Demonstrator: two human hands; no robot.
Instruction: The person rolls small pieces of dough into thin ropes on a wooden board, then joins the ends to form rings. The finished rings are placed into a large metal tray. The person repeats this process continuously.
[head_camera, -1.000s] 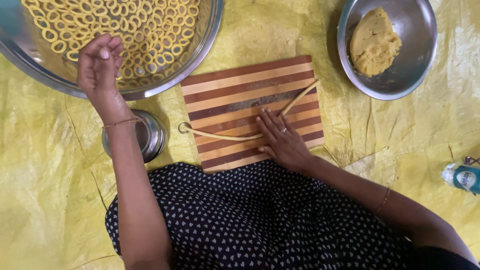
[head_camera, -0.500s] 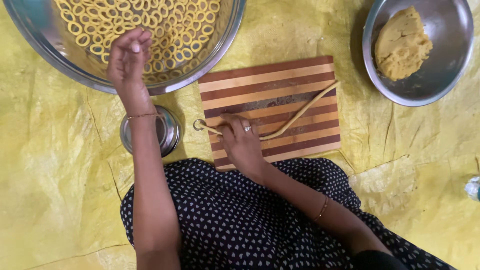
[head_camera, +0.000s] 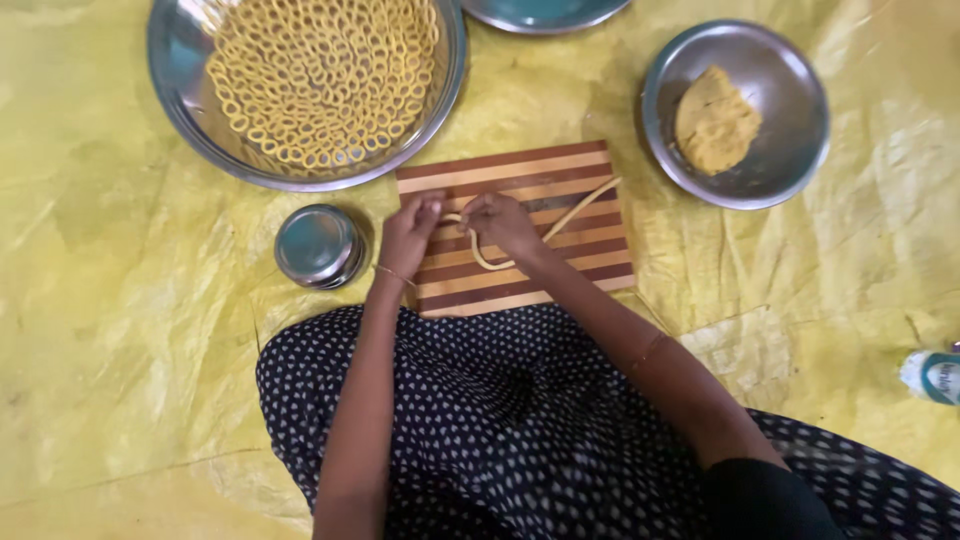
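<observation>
Yellow sheet covers the floor, with a striped wooden board before the lap. Both hands meet over it: left hand and right hand pinch a thin, pale dough rope, fingers together on its looped end. From the fingertips the rope's long axis runs up-right toward the board's far corner.

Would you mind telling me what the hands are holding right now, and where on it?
Both hands, left hand and right hand, pinch a thin dough rope at its curled near end, over the striped board.
</observation>
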